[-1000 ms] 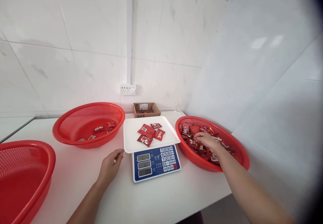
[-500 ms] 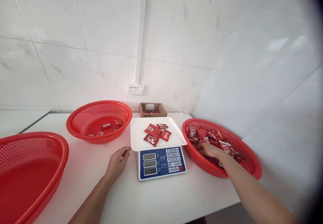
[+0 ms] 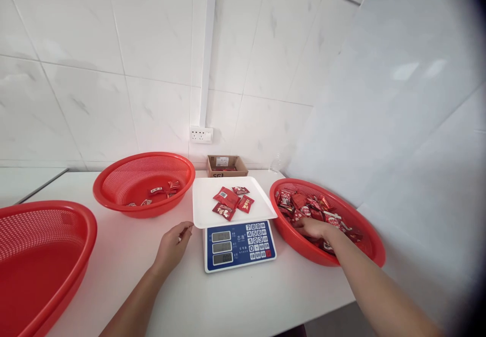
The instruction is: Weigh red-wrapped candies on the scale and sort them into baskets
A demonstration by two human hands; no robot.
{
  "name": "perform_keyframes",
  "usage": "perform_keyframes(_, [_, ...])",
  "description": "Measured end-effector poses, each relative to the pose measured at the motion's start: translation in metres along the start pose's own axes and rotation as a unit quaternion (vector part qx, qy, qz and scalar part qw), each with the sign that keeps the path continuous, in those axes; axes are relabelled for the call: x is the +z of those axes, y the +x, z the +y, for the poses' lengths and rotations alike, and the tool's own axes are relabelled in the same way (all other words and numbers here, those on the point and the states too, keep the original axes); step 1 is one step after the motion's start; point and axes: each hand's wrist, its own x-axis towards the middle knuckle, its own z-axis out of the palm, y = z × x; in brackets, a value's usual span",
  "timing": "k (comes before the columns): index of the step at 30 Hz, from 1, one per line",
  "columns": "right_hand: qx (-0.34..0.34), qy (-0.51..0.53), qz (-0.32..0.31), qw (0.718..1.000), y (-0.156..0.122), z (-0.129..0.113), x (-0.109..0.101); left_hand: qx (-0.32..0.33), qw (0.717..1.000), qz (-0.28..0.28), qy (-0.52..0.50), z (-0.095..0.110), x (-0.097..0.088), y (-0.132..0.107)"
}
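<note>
on my far left, the big red basket [image 3: 45, 271] sits at the near edge of the table [image 3: 235, 296]. next along, a second red basket [image 3: 125, 175] stands further back with a few red packets [image 3: 159, 191] in its bottom. my left hand [image 3: 172, 246] rests on the table just beside the near left corner of the scale [image 3: 239, 243]. its fingers are curled in, thumb against forefinger, and i see nothing between them. the white tray [image 3: 205, 208] on top of the scale carries a small cluster of packets [image 3: 232, 203]. behind it a cardboard box [image 3: 227, 165] stands against the wall. on the right, my right hand [image 3: 313, 227] is down in the third basket [image 3: 292, 236], among its heap of packets [image 3: 315, 208]. the fingers are buried, so i can't tell whether they grip one.
</note>
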Motion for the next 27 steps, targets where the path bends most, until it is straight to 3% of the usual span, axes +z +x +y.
perform_keyframes(4, [0.022, -0.02, 0.013, 0.999, -0.002, -0.003, -0.005, 0.002, 1.0, 0.004, -0.004, -0.003, 0.001, -0.001])
perform_keyframes(7, [0.017, -0.026, 0.12, 0.992, 0.0, -0.009, -0.016, 0.008, 1.0, 0.009, -0.007, -0.002, 0.001, -0.001])
perform_keyframes(10, [-0.031, 0.003, 0.214, 0.976, -0.001, -0.028, -0.021, 0.013, 1.0, 0.002, -0.01, 0.0, 0.0, -0.002])
perform_keyframes(12, [-0.098, 0.036, 0.213, 0.971, -0.006, -0.049, -0.013, 0.012, 1.0, -0.005, -0.012, 0.001, 0.001, -0.002])
perform_keyframes(18, [-0.279, 0.084, 0.102, 0.951, -0.015, -0.121, 0.041, 0.005, 1.0, 0.005, -0.011, -0.002, 0.001, -0.002])
perform_keyframes(21, [-0.316, 0.083, 0.116, 0.938, -0.011, -0.141, 0.057, 0.002, 1.0, 0.014, -0.016, -0.005, 0.001, -0.002])
perform_keyframes(27, [-0.329, 0.057, 0.177, 0.926, 0.0, -0.158, 0.066, 0.003, 1.0, 0.007, -0.018, -0.006, 0.003, -0.001])
